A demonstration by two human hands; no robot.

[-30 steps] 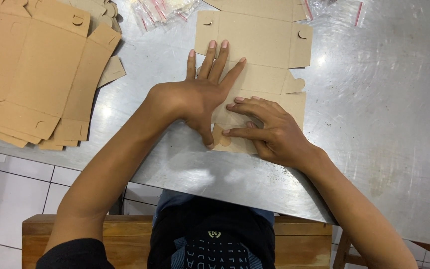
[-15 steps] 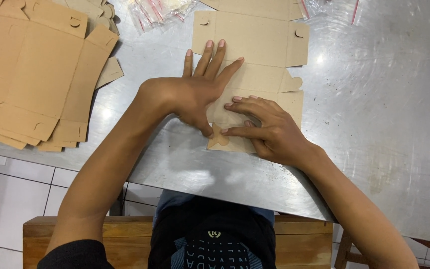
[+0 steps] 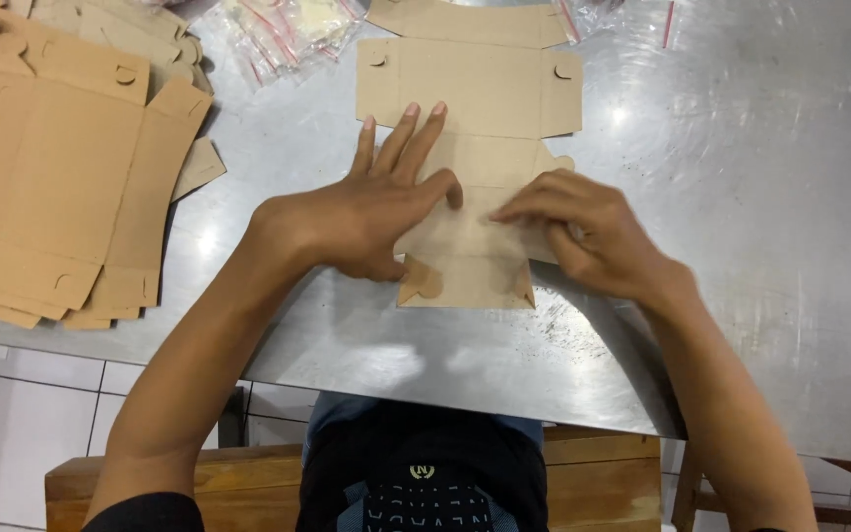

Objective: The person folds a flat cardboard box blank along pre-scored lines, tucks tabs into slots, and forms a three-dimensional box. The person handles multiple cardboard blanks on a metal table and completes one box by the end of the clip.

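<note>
The flat brown box sheet (image 3: 470,108) lay in the middle of the frame on the shiny metal table (image 3: 741,246). The left hand (image 3: 366,212) was spread flat, pressing it down. The right hand (image 3: 583,232) had bent fingers pushing on a fold, not pinching. It looked like the folding step. The next move would need a firm, straight crease. More sheets (image 3: 51,167) sat in the upper left.

A single head-worn camera looked steeply down, close above the metal table (image 3: 741,246), its near edge crossing below mid-frame; floor tiles showed beyond that edge.
</note>
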